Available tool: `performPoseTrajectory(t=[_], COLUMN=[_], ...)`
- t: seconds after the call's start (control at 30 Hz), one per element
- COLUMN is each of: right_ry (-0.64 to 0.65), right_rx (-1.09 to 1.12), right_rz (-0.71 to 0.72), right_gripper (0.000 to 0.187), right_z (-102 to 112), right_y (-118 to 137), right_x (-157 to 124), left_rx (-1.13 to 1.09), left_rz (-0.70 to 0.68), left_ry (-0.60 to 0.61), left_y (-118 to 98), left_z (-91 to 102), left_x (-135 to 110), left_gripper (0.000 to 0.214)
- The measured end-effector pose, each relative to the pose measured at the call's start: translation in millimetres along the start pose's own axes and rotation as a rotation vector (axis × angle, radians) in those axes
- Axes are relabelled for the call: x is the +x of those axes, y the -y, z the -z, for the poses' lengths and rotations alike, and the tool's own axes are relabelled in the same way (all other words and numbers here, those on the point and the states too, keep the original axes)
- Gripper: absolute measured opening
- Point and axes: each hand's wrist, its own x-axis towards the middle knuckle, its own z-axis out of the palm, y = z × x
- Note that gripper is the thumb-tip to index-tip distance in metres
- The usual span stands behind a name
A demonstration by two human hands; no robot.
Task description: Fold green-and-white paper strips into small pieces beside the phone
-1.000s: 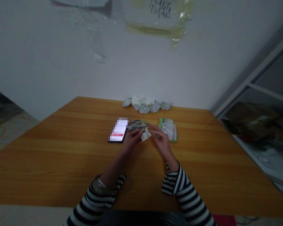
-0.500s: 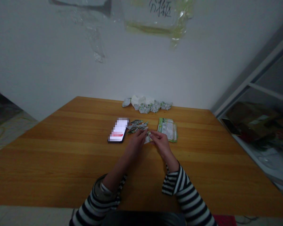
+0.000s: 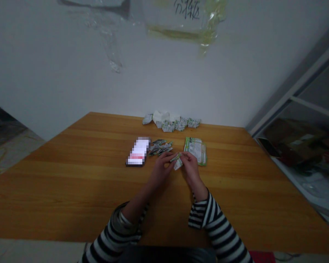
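Observation:
My left hand [image 3: 161,170] and my right hand [image 3: 190,168] are close together above the wooden table, both pinching a small folded green-and-white wrapper [image 3: 177,161]. Just beyond my left fingers lie several crumpled printed wrapper pieces [image 3: 159,148], not touched. A flat green-and-white packet [image 3: 196,151] lies just past my right hand. To the far left of the hands rests a smartphone [image 3: 137,151] with a lit, pixelated screen. A row of folded wrappers and white paper [image 3: 170,123] lines the table's far edge.
The wooden table [image 3: 71,182] stands against a white wall with a clear plastic bag [image 3: 183,22] taped to it. On the right, a metal-framed shelf [image 3: 293,146] holds cardboard and assorted items. Its lower part is beside the table's right edge.
My hands have moved slightly right, carrying the small wrapper with them. It now stands more upright between my fingers and looks more folded.

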Motion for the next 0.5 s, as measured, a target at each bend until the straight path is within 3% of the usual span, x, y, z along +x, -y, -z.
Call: performPoseTrajectory(t=[0.17, 0.27, 0.33, 0.5], right_ry=[0.004, -0.021, -0.017, 0.028], right_rx=[-0.059, -0.124, -0.143, -0.087], right_rz=[0.074, 0.138, 0.144, -0.01], right_gripper=[0.021, 0.019, 0.023, 0.041], right_z=[3, 2, 2, 6], right_y=[6, 9, 11, 13], right_x=[3, 2, 1, 2], left_rx=[-0.265, -0.358, -0.351, -0.193], left_rz=[0.268, 0.412, 0.42, 0.334], left_ry=[-0.037, 0.055, 0.059, -0.153], left_y=[6, 11, 13, 15], left_z=[2.3, 2.2, 2.8, 8.0], left_x=[1, -1, -2, -1], left_gripper=[0.035, 0.038, 0.033, 0.021])
